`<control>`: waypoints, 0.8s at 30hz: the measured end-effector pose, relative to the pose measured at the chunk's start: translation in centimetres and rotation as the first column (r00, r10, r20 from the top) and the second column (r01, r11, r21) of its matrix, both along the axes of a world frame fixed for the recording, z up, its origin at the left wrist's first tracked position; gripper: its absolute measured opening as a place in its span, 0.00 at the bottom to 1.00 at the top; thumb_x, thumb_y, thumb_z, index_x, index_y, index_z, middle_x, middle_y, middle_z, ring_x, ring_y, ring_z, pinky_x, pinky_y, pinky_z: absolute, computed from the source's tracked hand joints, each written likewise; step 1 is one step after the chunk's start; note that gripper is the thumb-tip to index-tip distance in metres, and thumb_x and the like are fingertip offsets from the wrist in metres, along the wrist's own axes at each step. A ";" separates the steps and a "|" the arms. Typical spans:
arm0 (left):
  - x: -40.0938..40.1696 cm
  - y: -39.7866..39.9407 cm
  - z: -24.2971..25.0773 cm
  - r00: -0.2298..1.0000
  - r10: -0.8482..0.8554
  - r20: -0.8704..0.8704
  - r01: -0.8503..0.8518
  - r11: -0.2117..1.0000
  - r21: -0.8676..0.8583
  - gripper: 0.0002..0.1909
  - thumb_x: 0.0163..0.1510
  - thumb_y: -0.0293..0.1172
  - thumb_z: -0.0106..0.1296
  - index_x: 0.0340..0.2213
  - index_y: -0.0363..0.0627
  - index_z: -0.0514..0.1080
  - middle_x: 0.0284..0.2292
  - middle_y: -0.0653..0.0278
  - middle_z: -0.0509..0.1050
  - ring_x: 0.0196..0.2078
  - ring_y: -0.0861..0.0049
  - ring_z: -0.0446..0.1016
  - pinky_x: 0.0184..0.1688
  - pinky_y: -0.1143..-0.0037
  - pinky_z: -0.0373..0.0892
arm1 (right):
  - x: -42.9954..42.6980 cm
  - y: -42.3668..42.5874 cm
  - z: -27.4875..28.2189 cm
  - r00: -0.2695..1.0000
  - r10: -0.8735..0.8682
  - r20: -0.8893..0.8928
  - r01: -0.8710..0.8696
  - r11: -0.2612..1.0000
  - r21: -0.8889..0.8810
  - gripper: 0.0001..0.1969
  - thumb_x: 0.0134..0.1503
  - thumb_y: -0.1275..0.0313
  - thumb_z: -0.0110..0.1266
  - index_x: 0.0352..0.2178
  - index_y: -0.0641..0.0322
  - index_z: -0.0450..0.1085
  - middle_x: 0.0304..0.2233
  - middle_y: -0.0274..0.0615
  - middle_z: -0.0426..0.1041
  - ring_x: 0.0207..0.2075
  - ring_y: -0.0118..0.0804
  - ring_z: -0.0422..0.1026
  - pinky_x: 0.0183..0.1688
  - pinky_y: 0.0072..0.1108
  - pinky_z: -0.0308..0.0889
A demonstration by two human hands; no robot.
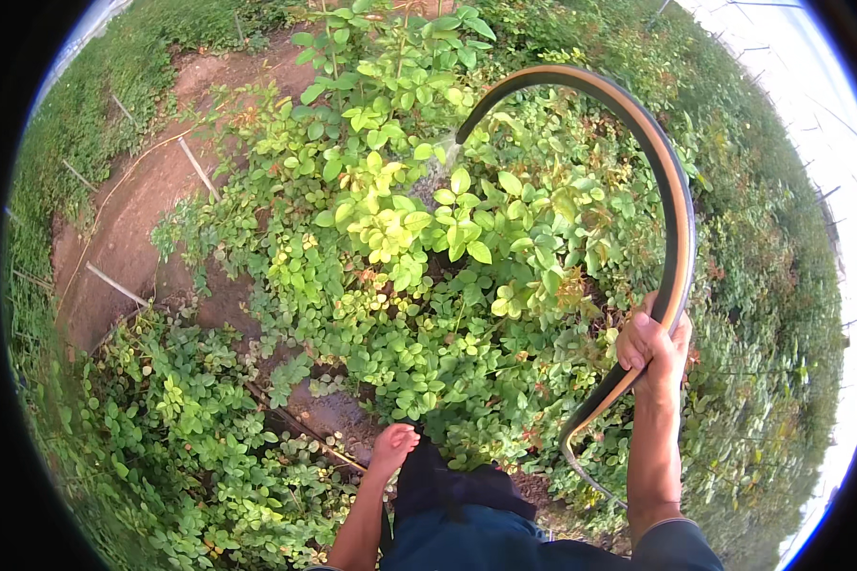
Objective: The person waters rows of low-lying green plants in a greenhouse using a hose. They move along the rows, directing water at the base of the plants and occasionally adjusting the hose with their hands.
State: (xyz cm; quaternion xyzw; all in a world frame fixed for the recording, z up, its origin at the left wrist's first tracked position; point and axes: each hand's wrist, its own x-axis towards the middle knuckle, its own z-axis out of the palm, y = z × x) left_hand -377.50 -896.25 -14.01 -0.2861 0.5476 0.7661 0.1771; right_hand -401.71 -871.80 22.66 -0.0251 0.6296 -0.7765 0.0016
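Note:
My right hand [655,344] grips a black hose with an orange-brown stripe [678,207]. Above the hand the hose arches up and over to the left, and water [439,168] comes out of its end onto leafy green shrubs [414,221]. Below the hand it bends down and passes behind my forearm. My left hand [396,444] is low beside my dark clothing, its fingers curled; no object shows in it, though its palm side is partly hidden. Leaves and a patch of wet soil lie around it.
A brown dirt path [132,232] curves along the left, with a pale stake [200,170], another stake [117,284] and a thin line beside it. A thin pole or cord [328,450] runs low through the plants near my left hand. Dense foliage [764,285] fills the right side.

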 end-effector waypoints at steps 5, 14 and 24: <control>-8.8 15.4 15.6 0.476 -0.527 -0.704 0.523 0.813 -0.256 0.39 0.50 0.37 0.62 0.58 0.43 0.54 0.52 0.53 0.66 0.55 0.63 0.66 0.55 0.67 0.63 | 6.9 6.1 0.7 0.989 -0.141 0.052 0.145 0.986 -0.078 0.11 0.49 0.76 0.58 0.27 0.64 0.61 0.13 0.31 0.59 0.09 0.22 0.57 0.12 0.16 0.54; -2.5 30.5 18.6 0.250 -0.795 -0.553 0.848 0.456 -0.272 0.11 0.54 0.31 0.56 0.37 0.39 0.71 0.20 0.68 0.65 0.24 0.83 0.61 0.27 0.77 0.63 | 13.2 18.7 3.8 0.975 -0.190 0.116 0.215 0.942 -0.257 0.18 0.48 0.71 0.59 0.37 0.70 0.61 0.19 0.36 0.61 0.14 0.23 0.60 0.12 0.16 0.58; 3.5 35.6 13.1 0.073 -0.802 -0.592 0.946 0.244 -0.214 0.09 0.52 0.29 0.58 0.28 0.37 0.69 0.17 0.68 0.62 0.21 0.82 0.61 0.25 0.75 0.62 | 13.3 33.0 3.6 0.775 -0.431 0.463 0.414 0.899 0.145 0.14 0.59 0.65 0.51 0.37 0.68 0.65 0.21 0.28 0.60 0.17 0.16 0.58 0.16 0.10 0.54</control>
